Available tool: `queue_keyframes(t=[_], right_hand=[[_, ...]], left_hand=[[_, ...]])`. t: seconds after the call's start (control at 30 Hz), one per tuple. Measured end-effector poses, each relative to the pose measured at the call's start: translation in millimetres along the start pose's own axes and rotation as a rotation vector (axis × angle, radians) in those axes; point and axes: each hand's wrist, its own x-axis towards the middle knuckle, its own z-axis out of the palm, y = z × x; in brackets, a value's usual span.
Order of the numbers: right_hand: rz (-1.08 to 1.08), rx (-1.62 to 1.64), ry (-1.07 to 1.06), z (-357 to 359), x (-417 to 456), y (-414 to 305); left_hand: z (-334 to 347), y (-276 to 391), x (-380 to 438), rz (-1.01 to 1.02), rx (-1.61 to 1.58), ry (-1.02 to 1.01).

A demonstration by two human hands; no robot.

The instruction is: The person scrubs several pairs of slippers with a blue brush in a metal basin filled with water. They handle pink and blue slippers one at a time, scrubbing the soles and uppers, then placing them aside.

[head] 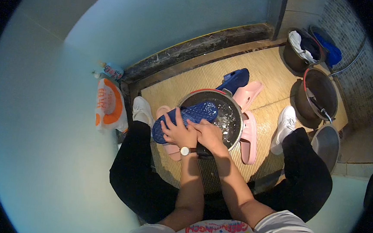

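Note:
A wet dark blue slipper (203,111) with a textured surface lies tilted across the left part of a round bucket (241,130) of water. My left hand (181,130), with a watch on its wrist, is on the slipper, fingers spread over its surface. Close beside it, my right hand (210,136) has its fingers bent and touches the slipper near its lower edge. The underside of the slipper is hidden, and so are parts of both hands. Behind the bucket rests another blue slipper (239,78).
Pink slippers (249,140) lie around the bucket on a ribbed mat (175,83). At the right stand a bucket (321,90) with a shower hose, a bucket (294,62) of cloth and a metal basin (325,142). A plastic bag (111,103) stands left, by a bottle (113,70).

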Motion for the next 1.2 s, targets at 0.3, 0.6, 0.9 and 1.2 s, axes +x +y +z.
queue_keyframes(t=[0.3, 0.6, 0.9, 1.2], right_hand=[[0.155, 0.002, 0.104, 17.1, -3.4, 25.1], [0.703, 0.016, 0.174, 1.7, 4.0, 42.4], [0.023, 0.376, 0.034, 28.8, -1.0, 44.9], [0.264, 0.215, 0.361, 19.3, -10.6, 16.4]], left_hand=[[-2.0, 5.6, -3.5, 0.056, 0.009, -0.066], [-11.1, 0.7, -0.7, 0.056, -0.048, -0.114], [-4.0, 3.7, 1.2, 0.091, -0.094, -0.081], [-4.1, -1.6, 18.0, -0.082, -0.060, -0.031]])
